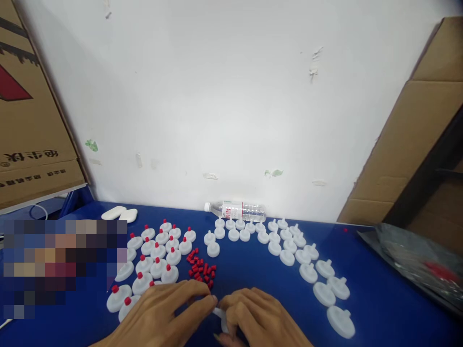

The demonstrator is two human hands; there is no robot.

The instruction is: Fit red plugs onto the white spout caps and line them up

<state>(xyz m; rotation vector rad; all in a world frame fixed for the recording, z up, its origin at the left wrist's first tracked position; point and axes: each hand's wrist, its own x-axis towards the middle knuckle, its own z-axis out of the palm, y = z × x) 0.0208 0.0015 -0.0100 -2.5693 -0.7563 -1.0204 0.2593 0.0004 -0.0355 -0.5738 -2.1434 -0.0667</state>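
At the near edge of the table, my right hand (258, 313) closes around a white nozzle cap (223, 322), mostly hidden by the fingers; its thin spout points left. My left hand (166, 311) is closed in a pinch, thumb and forefinger at the tip of that spout. Whatever sits between those fingertips is hidden. Just beyond my hands lies a loose pile of small red caps (200, 267). To the left stand several white nozzle caps with red tips (158, 251). An arc of white nozzle caps with bare spouts (287, 258) runs from the middle to the right.
A clear plastic bottle (237, 210) lies on its side against the white wall (231, 106). White rounded objects (119, 213) rest at the back left of the blue table (249, 270). Cardboard (36, 111) stands on both sides. A clear plastic bag (415, 260) is at right.
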